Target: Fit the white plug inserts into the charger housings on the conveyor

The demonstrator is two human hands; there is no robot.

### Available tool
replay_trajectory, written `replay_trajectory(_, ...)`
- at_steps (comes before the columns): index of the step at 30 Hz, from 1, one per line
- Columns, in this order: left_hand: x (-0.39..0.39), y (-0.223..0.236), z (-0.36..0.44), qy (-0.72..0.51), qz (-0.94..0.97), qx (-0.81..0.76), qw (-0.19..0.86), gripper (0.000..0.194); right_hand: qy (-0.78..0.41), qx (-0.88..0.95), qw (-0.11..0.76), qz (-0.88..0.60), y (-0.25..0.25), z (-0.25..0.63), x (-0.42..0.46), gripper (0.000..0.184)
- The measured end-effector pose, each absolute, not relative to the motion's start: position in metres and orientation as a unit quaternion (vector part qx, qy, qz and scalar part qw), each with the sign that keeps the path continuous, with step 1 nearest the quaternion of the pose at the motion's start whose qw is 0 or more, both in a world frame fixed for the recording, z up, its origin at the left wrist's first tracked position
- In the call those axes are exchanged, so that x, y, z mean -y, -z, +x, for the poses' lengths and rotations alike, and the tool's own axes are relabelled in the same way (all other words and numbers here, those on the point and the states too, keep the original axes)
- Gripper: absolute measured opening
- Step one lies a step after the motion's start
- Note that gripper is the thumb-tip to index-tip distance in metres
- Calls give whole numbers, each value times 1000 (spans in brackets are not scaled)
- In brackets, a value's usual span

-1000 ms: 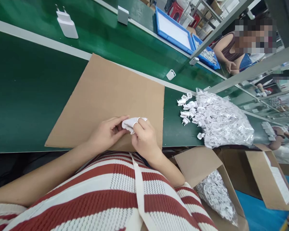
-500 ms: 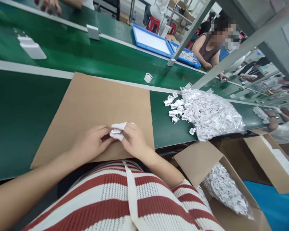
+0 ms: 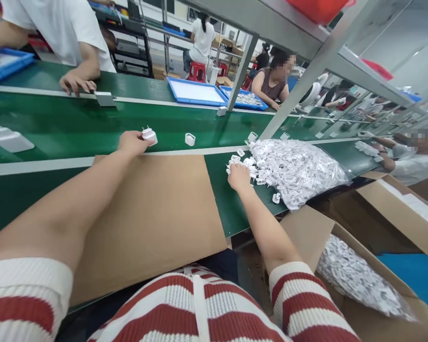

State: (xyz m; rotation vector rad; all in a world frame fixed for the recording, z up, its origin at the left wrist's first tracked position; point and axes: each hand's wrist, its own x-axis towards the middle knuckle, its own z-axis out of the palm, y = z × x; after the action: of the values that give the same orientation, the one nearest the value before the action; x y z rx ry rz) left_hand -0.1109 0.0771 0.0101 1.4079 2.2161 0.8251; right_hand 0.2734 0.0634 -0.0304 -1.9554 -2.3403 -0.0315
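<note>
My left hand [image 3: 131,142] is stretched forward over the green conveyor belt. Its fingers pinch a white charger plug [image 3: 150,136] whose pins point up. At the loose pile of white plug pieces [image 3: 250,161], my right hand [image 3: 239,177] reaches in with fingers bent. Its fingertips blend with the white pieces, so what they grip cannot be made out. A clear plastic bag [image 3: 299,171] full of such pieces lies just right of that hand. Below and between my arms is a flat cardboard sheet [image 3: 157,213].
White charger housings [image 3: 190,139] rest on the belt, one more [image 3: 11,140] at far left. A person's hand [image 3: 76,81] is across the belt beside a blue tray [image 3: 196,90]. A metal post [image 3: 288,104] slants past the bag. An open carton [image 3: 364,275] holds another bag, lower right.
My hands have parted from over the cardboard. The left moved forward to the belt and now holds the charger plug there; the right moved to the loose pile. The view has shifted.
</note>
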Motion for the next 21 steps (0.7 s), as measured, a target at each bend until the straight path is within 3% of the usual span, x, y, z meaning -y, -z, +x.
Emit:
replay_trajectory(4,-103,-5,-111,-266,483,-816,173,65,4,761,57,-646,33,271,-71,37)
replay_trajectory(7,-109,-3,-98,-316,496,-808,35,97,-8,763,67,-643,31,275,-70,38)
replay_trajectory(9,-115,-3,-85,-348,563,-748,-58,105,-47,763,128,-632,30,275,-64,40)
replay_trajectory(11,-126,-1,-72,-319,659,-676,-80,101,-161,739,274,-594,29,271,-51,39)
replay_trajectory(14,-146,2,-58,-196,751,-630,-25,89,-456,591,466,-474,28,262,-23,35)
replay_trajectory(16,-156,1,-53,-135,760,-635,28,62,-617,467,493,-399,26,257,-2,39)
replay_trajectory(18,-158,-4,-48,-120,749,-650,53,38,-700,381,491,-352,23,255,17,45)
replay_trajectory(21,-143,-15,-38,-142,734,-663,49,37,-731,331,497,-331,18,255,36,44)
